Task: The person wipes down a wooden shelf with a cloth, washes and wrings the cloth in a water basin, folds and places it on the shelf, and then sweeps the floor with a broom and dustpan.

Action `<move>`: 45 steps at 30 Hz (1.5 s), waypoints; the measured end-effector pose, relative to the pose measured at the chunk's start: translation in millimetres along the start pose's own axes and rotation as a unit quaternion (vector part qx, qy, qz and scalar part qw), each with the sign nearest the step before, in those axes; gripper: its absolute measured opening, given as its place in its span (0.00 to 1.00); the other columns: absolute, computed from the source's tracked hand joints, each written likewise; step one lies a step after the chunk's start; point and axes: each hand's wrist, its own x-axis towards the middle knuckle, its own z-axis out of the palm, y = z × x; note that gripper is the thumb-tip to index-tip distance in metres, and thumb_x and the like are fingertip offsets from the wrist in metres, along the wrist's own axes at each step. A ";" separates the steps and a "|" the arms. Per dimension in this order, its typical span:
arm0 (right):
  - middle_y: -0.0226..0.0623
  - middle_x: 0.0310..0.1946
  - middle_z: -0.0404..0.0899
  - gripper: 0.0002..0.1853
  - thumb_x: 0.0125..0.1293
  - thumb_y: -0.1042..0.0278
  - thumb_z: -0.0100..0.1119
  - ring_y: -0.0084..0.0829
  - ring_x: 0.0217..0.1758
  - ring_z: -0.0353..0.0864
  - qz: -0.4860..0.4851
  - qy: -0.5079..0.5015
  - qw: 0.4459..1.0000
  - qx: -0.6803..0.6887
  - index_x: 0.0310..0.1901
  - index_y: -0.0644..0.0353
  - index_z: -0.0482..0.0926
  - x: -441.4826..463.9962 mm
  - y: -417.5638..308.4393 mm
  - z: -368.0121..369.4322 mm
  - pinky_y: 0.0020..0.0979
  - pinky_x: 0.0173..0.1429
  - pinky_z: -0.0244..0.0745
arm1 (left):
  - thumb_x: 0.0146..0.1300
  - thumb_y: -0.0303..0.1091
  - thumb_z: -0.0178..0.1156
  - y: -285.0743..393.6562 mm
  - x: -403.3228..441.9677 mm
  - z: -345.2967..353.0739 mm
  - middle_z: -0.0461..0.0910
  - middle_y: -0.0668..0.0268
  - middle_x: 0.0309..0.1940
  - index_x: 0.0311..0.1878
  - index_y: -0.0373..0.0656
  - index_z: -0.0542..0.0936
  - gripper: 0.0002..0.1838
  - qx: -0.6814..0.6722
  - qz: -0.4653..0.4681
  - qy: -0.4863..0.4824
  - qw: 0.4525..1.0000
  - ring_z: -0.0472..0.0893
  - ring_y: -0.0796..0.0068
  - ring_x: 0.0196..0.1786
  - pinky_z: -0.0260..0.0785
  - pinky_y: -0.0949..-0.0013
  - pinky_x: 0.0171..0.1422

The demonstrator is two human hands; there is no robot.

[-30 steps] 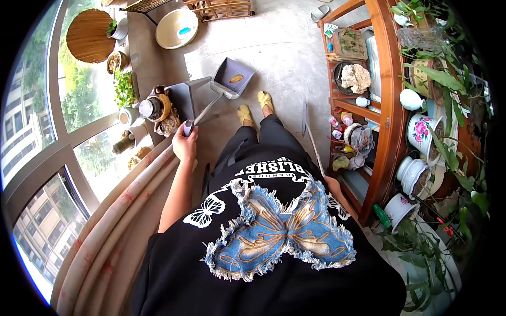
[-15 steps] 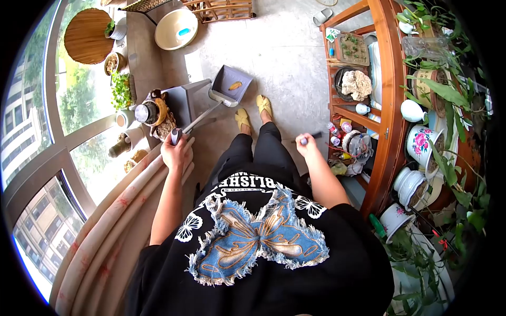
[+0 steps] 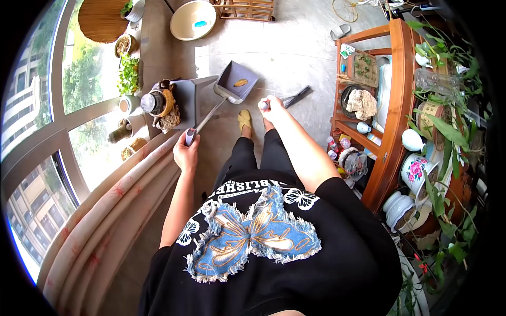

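Observation:
My left hand (image 3: pixel 185 154) is closed around the grip of a long-handled dustpan (image 3: pixel 243 71). Its grey scoop rests on the floor ahead of my feet, and a dry yellow-brown leaf (image 3: pixel 240 82) lies inside. Out in front, my right hand (image 3: pixel 272 109) grips the end of a light-coloured handle. Beyond that hand shows the dark head of a broom (image 3: pixel 298 97), to the right of the dustpan. My forearm and hand cover part of the broom and one of my slippers; the other yellow slipper (image 3: pixel 244 121) is in sight.
Wooden shelving (image 3: pixel 398 105) with pots and a pale rock (image 3: pixel 361 102) stands on the right. A grey stand (image 3: pixel 184 102) carrying an ornament is at the left, near a gathered curtain (image 3: pixel 116 195). A cream basin (image 3: pixel 193 20) sits ahead on the floor.
My right hand has moved forward and left with the broom, toward the dustpan. The leaf stays in the pan, and my left hand keeps its hold. The view has shifted slightly.

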 end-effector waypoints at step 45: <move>0.31 0.16 0.65 0.09 0.63 0.75 0.53 0.27 0.17 0.67 0.032 -0.013 0.950 -0.310 0.26 0.60 0.66 -15.4 -102.1 -33.3 0.32 0.22 0.68 | 0.56 0.48 0.69 44.9 22.5 86.7 0.86 0.66 0.38 0.53 0.59 0.85 0.20 0.198 -0.027 -0.049 0.979 0.85 0.66 0.41 0.74 0.67 0.47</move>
